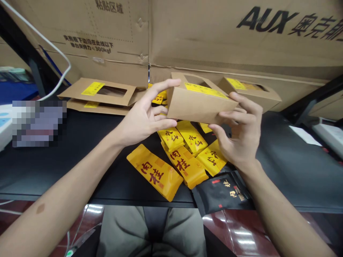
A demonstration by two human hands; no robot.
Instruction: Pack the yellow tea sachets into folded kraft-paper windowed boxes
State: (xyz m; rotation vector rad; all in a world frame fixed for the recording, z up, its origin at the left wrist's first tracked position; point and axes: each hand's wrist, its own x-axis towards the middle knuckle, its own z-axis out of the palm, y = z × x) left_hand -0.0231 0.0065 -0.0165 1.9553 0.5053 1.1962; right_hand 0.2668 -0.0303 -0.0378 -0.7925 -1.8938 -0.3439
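A brown kraft paper box [199, 107] with a yellow label and a dark window is held tilted above the table. My left hand [150, 112] grips its left side, thumb below and index finger at the upper edge. On its right end, my right hand [239, 125] has its fingers and thumb closed. Below lie several yellow sachets with dark red characters, among them a yellow sachet [155, 173] at the front left. A black sachet [222, 192] rests near the table's front edge, close to my right forearm.
Flat kraft boxes [80, 91] are stacked at the back left. Another kraft box [250, 93] stands at the back right. Large cardboard panels [193, 32] rise behind the black table [53, 171]. A white cable [45, 37] hangs at left, and a white paper [304, 135] lies at right.
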